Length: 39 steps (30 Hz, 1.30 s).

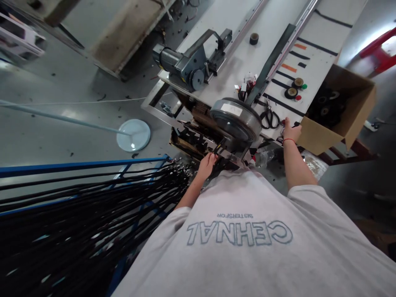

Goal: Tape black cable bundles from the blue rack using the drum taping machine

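Observation:
My left hand is closed in a pinch at the near end of the bench, beside a dark metal frame. Whatever lies between its fingertips is too small to name; a thin dark piece with a yellow mark shows just beyond them. At the bench's front right corner, my right hand has its fingers curled, next to a small red part and a cardboard box. What it grips is hidden. Between the hands sits a large round drum with a white label. Black-handled scissors lie by the drum.
Black tape rolls, black strips and orange strips lie on the white bench. A motor unit stands at its left. Many black cables hang over a blue rack at left. A round white base stands on the floor.

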Available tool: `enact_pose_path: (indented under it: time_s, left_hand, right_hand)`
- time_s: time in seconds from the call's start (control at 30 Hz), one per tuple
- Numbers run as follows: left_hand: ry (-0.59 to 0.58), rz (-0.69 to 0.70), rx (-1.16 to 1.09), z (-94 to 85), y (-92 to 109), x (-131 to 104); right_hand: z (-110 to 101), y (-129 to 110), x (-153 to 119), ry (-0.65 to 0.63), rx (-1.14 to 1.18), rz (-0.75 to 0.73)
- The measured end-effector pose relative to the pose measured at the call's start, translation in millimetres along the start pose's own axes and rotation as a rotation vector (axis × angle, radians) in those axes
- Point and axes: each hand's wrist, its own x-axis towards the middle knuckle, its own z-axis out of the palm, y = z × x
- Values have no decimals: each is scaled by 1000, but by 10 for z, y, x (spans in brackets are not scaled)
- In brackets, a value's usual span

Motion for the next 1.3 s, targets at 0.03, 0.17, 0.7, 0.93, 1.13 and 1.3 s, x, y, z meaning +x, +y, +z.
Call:
enact_pose_path:
  time_s: [0.03, 0.17, 0.7, 0.93, 1.13, 1.3]
  left_hand:
    - [9, 3, -10, 17, 9, 21]
    - [3, 2, -46, 75, 29, 109]
    - [-40, -54, -163, 281, 370, 371]
    - [-108, 4, 56, 113, 20, 182]
    - [-165, -107, 238, -17, -497, -181]
    - [-75, -90, 201, -133, -629, -517]
  right_hand:
    - [6, 4, 7, 7, -9, 19]
    - [32, 23, 35, 34, -19, 58]
    - [37, 22, -2, 43, -13, 45]
    - [11, -12, -28, 32, 19, 73]
    - [12, 23, 2, 20, -15, 31]
    - [7, 33, 8, 25, -18, 27]
